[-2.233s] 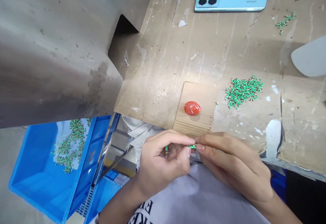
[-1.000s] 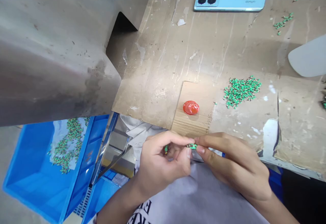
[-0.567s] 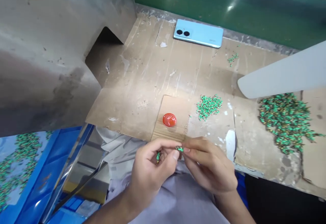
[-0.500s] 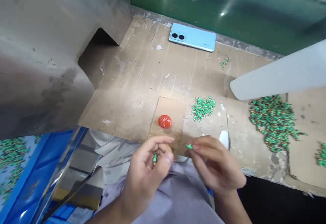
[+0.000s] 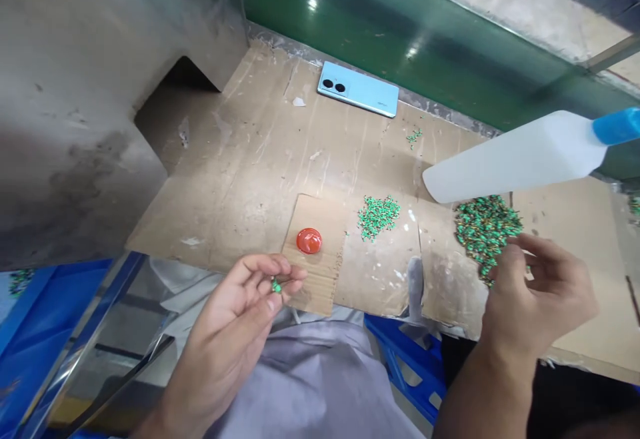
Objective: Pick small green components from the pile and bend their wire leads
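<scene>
My left hand (image 5: 245,319), fingers curled together, holds a small green part (image 5: 276,285) near the fingertips, in front of the cardboard piece. On that cardboard piece (image 5: 313,292) sits a small round red dish (image 5: 309,241) with a glossy inside. To the right, my right hand (image 5: 540,292) is at the near edge of a large heap of green parts (image 5: 485,226), with thumb and forefinger tips close together. Whatever is between them I cannot make out. A smaller pile of bright green parts (image 5: 379,217) lies between the dish and the large heap.
A white bottle with a blue cap (image 5: 520,156) leans in above the heap. At the back lies a light-blue phone (image 5: 358,89) near a few scattered green parts (image 5: 414,137). A metal housing (image 5: 90,106) rises at left. A blue stool (image 5: 405,366) is below the table edge.
My right hand has left its place beside my left hand and moved right to the large heap. My left hand has shifted a little left. The camera view has turned toward the right.
</scene>
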